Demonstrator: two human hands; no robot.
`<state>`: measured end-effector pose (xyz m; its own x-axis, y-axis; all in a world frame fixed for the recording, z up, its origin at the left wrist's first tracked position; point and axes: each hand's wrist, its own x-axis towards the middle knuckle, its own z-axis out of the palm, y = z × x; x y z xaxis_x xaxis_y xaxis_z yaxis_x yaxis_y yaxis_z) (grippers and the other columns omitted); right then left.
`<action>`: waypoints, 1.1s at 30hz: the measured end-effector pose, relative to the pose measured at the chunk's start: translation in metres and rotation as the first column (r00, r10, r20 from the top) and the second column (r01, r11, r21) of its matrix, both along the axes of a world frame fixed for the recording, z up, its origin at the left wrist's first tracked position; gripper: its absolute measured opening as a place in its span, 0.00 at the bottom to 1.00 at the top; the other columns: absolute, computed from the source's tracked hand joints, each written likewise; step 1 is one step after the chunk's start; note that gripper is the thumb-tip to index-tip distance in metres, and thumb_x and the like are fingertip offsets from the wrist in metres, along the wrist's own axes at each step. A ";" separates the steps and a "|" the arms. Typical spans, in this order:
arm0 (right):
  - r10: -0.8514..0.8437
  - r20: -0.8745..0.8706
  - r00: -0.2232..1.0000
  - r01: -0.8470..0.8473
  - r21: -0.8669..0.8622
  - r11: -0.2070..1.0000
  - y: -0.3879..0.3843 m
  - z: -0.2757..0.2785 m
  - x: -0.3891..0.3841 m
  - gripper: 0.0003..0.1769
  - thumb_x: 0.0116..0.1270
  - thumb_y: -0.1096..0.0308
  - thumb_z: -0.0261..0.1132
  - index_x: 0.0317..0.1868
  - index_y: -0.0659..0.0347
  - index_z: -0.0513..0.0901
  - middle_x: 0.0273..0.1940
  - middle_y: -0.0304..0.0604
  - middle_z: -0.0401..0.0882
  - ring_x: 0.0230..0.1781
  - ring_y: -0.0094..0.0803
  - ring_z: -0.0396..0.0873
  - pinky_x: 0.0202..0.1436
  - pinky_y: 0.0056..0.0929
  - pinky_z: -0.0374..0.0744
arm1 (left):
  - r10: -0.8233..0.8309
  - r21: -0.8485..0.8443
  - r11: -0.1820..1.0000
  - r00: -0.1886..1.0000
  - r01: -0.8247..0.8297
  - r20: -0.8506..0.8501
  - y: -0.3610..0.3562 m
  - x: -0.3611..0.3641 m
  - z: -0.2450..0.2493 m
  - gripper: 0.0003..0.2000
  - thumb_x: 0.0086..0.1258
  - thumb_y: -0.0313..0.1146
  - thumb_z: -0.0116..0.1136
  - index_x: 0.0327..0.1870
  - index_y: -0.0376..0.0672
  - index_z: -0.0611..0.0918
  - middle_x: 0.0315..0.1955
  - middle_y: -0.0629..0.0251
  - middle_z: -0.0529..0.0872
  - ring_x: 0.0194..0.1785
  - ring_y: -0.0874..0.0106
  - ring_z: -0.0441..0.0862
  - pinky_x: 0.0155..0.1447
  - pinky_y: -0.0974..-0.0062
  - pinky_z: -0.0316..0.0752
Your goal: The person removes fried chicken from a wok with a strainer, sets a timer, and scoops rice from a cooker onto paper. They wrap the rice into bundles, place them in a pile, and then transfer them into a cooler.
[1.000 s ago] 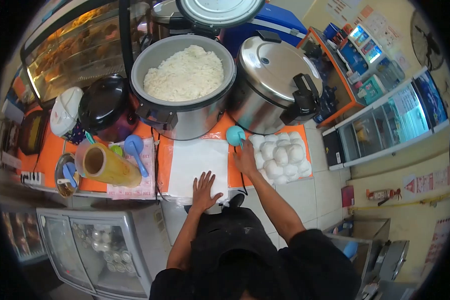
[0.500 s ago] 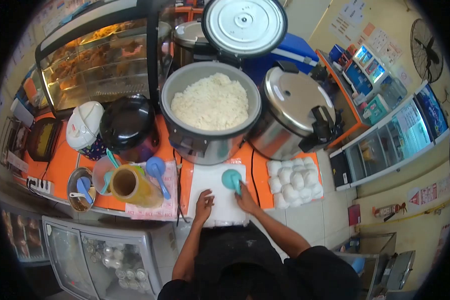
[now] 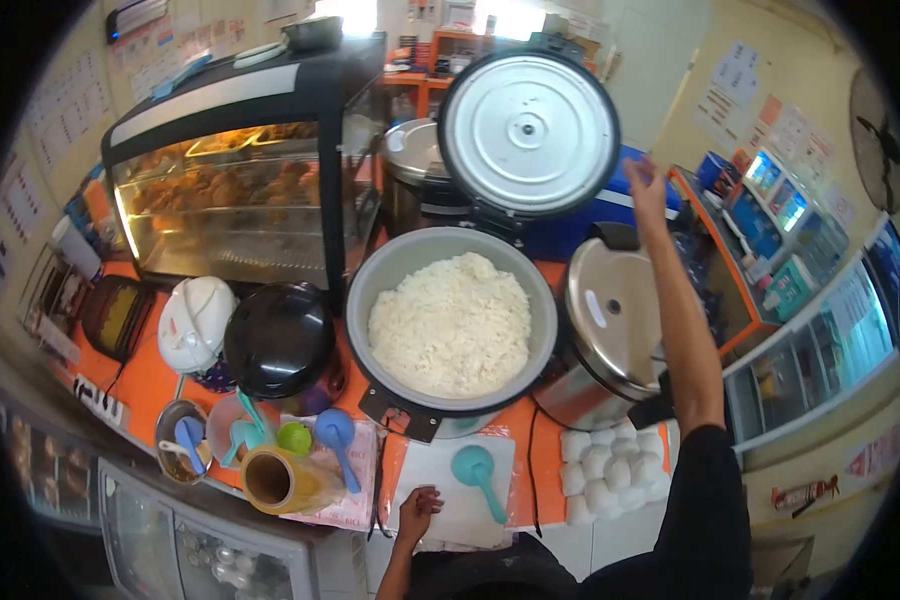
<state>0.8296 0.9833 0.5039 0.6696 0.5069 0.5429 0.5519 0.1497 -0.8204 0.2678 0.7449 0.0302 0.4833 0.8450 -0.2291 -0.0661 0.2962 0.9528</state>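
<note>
With left hand half-open over white paper and right hand blurred, grip unclear, beside raised lid, expect rigid heft, best held by the rim.

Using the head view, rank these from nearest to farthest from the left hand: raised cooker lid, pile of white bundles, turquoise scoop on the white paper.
1. Turquoise scoop: on the white paper, just right of the left hand.
2. Pile of white bundles: farther right, beyond the scoop.
3. Raised cooker lid: at the back, behind the rice-filled pot.
</note>
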 end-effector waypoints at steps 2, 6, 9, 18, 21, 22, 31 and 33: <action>-0.158 -0.067 0.985 0.147 -0.143 0.979 0.062 -0.007 0.075 0.57 0.66 0.35 0.71 0.80 0.65 0.58 0.76 0.56 0.63 0.75 0.44 0.66 0.74 0.43 0.69 | 0.055 -0.017 0.998 0.998 -0.055 0.010 -0.004 0.003 -0.003 0.11 0.83 0.24 0.49 0.61 0.36 0.77 0.50 0.58 0.86 0.50 0.68 0.89 0.51 0.74 0.86; 0.333 -0.388 0.859 -0.378 -0.042 0.925 0.119 0.012 0.100 0.57 0.64 0.33 0.72 0.76 0.71 0.66 0.71 0.59 0.73 0.70 0.47 0.74 0.73 0.43 0.70 | 0.164 0.001 0.986 0.983 -0.164 -0.078 -0.013 0.015 0.003 0.11 0.83 0.24 0.50 0.61 0.37 0.78 0.50 0.59 0.88 0.48 0.71 0.90 0.49 0.76 0.85; 0.225 -0.243 0.944 -0.251 -0.080 0.965 0.118 0.018 0.090 0.43 0.69 0.40 0.70 0.68 0.71 0.75 0.59 0.52 0.82 0.57 0.39 0.82 0.62 0.35 0.78 | 0.196 -0.003 0.980 0.973 -0.198 -0.126 -0.013 0.020 0.009 0.12 0.82 0.23 0.50 0.61 0.37 0.79 0.48 0.59 0.89 0.46 0.72 0.90 0.48 0.77 0.85; 0.495 0.404 0.769 -0.305 -0.449 0.840 -0.028 0.112 -0.060 0.29 0.58 0.62 0.78 0.58 0.63 0.80 0.49 0.42 0.83 0.47 0.34 0.82 0.53 0.34 0.81 | 0.120 0.006 0.993 0.983 -0.120 -0.141 -0.005 0.016 0.013 0.11 0.82 0.26 0.52 0.60 0.36 0.79 0.47 0.60 0.90 0.43 0.74 0.89 0.46 0.78 0.84; 0.642 0.527 0.557 -0.287 -0.604 0.744 -0.079 0.088 -0.134 0.34 0.46 0.69 0.79 0.56 0.58 0.77 0.51 0.48 0.82 0.51 0.45 0.83 0.54 0.43 0.82 | 0.093 0.007 0.996 0.990 -0.093 -0.104 -0.008 0.012 0.006 0.11 0.82 0.28 0.54 0.59 0.36 0.80 0.47 0.60 0.90 0.45 0.74 0.89 0.47 0.77 0.83; 0.680 0.556 0.479 -0.245 -0.658 0.711 -0.092 0.068 -0.153 0.35 0.44 0.70 0.79 0.55 0.57 0.76 0.52 0.48 0.81 0.53 0.48 0.83 0.54 0.45 0.83 | 0.056 0.079 0.996 0.990 -0.046 -0.132 -0.009 0.010 0.006 0.11 0.82 0.29 0.55 0.59 0.37 0.80 0.47 0.60 0.90 0.46 0.74 0.89 0.48 0.78 0.83; 0.585 0.766 0.266 -0.023 -0.602 0.798 -0.151 -0.040 -0.218 0.39 0.41 0.73 0.78 0.58 0.58 0.73 0.55 0.46 0.75 0.56 0.47 0.80 0.53 0.42 0.84 | -0.187 0.211 0.950 0.959 0.232 -0.212 -0.067 -0.029 0.029 0.13 0.81 0.34 0.59 0.58 0.37 0.82 0.48 0.63 0.90 0.50 0.74 0.86 0.54 0.74 0.79; 0.576 0.772 0.269 0.001 -0.598 0.801 -0.156 -0.046 -0.220 0.38 0.42 0.73 0.77 0.57 0.58 0.73 0.55 0.46 0.75 0.56 0.47 0.80 0.53 0.42 0.84 | -0.196 0.189 0.952 0.954 0.241 -0.228 -0.086 -0.039 0.033 0.13 0.81 0.34 0.59 0.58 0.36 0.82 0.49 0.62 0.91 0.50 0.74 0.86 0.54 0.74 0.80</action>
